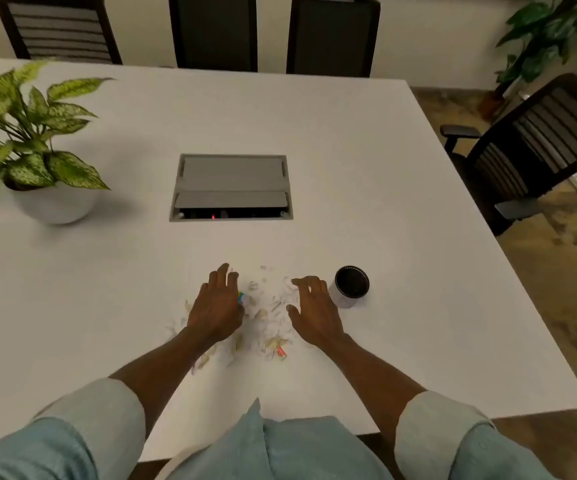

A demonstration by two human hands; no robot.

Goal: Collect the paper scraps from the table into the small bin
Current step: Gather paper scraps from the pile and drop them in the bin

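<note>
- Gathering step: left hand point(216, 308) and right hand point(313, 308) flank paper scraps point(269, 306) on table point(366, 188), fingers spread, nothing held.
- Next: rake together, pinch, drop into small bin point(348, 286) beside right hand.

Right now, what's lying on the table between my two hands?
Head view: loose paper scraps lie scattered between the left hand and right hand.
</note>
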